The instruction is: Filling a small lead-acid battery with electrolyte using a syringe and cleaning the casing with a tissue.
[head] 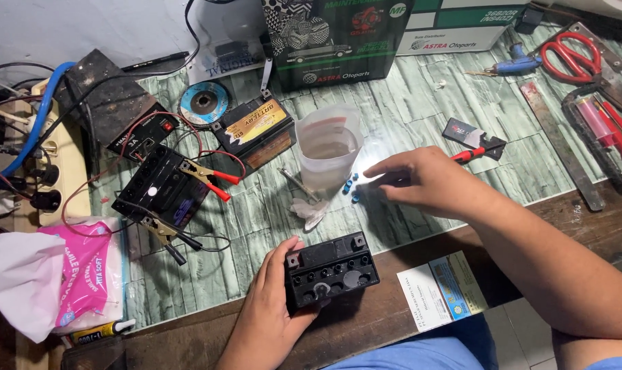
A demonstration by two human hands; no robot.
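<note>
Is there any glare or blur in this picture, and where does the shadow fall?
Head view: strong white glare on the tabletop beside the plastic cup; the right hand casts a dark shadow beneath its fingers, over the small blue caps; the left hand and black battery look sharp.

Left hand point(273, 301) at 6 o'clock, forearm rising from the bottom edge, fingers curled, thumb up. Right hand point(420, 179) near centre, palm down, fingers point(379, 171) stretched toward 9 o'clock; forearm enters from 4 o'clock.
</note>
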